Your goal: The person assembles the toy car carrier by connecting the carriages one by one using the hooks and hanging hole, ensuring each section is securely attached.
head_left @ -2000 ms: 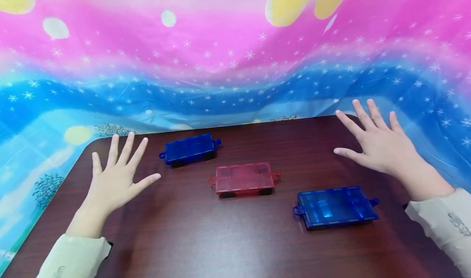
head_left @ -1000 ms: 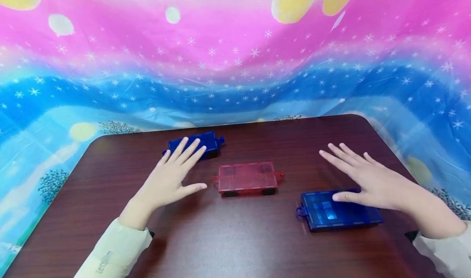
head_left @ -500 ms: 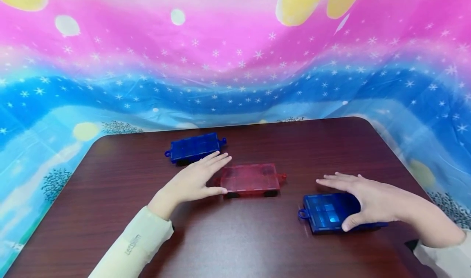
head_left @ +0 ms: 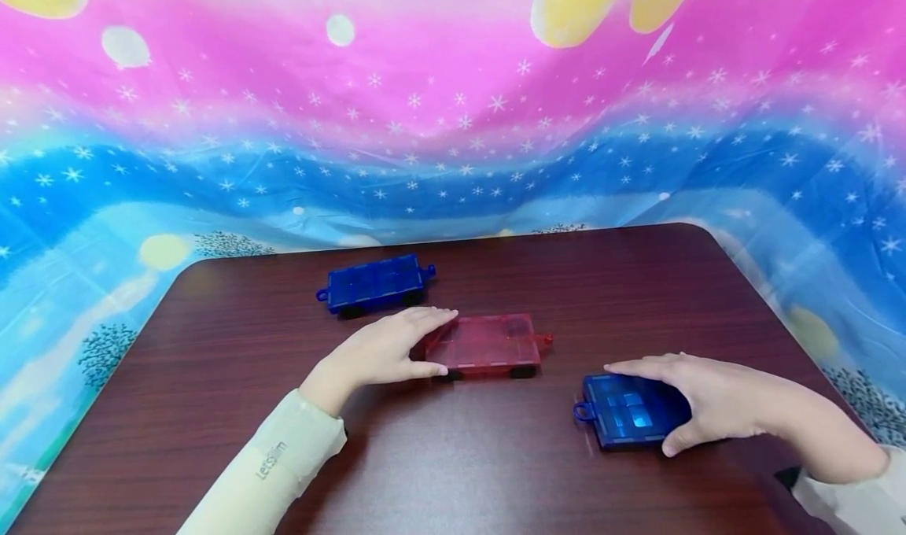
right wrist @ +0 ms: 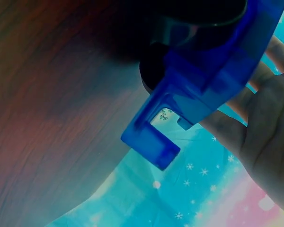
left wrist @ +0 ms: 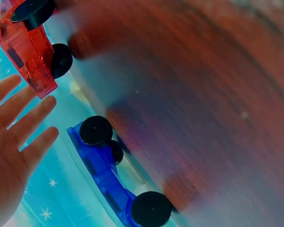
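A translucent red wheeled car (head_left: 491,342) stands mid-table. My left hand (head_left: 378,350) is at its left end, thumb by the front edge and fingers by the back corner. In the left wrist view, fingers of the left hand (left wrist: 14,130) are spread beside the red car (left wrist: 26,52); contact is unclear. Around the right part of the near blue car (head_left: 626,409) lies my right hand (head_left: 743,401), thumb in front and fingers across the back. The right wrist view shows the right hand (right wrist: 265,123) behind the blue car (right wrist: 194,90); whether it touches is unclear.
Another blue car (head_left: 375,283) stands at the back left of the brown table (head_left: 439,456), also seen in the left wrist view as a blue car (left wrist: 104,175). A patterned pink and blue cloth (head_left: 425,149) hangs behind the table.
From wide apart and spread, both hands have come in and down. The left moved right to the red car, and the right moved left and down to the near blue car.
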`<state>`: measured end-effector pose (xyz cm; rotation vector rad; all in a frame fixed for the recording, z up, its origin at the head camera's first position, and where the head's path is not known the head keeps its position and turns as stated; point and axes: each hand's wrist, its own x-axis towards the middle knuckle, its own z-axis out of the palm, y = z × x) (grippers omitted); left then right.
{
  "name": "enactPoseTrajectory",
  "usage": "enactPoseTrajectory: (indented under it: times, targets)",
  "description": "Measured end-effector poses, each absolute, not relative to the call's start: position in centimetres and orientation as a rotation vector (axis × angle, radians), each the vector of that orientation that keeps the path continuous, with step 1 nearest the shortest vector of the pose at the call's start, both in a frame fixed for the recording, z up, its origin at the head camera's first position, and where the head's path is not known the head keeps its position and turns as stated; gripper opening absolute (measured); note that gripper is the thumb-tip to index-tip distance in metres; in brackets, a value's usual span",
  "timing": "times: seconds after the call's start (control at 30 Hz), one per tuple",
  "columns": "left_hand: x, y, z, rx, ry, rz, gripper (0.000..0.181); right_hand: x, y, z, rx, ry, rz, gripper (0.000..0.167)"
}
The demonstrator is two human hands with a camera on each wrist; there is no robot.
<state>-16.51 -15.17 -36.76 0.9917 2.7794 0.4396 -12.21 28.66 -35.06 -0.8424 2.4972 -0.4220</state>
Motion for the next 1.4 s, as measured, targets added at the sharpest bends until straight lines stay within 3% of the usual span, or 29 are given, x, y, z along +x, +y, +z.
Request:
enactPoseTrajectory:
  times: [1.4]
  targets:
    - [-16.7, -15.3, -36.3, 0.865, 2.701, 0.505, 0.078, -14.6, 27.1, -33.3, -0.934, 2.637, -0.374, 0.089]
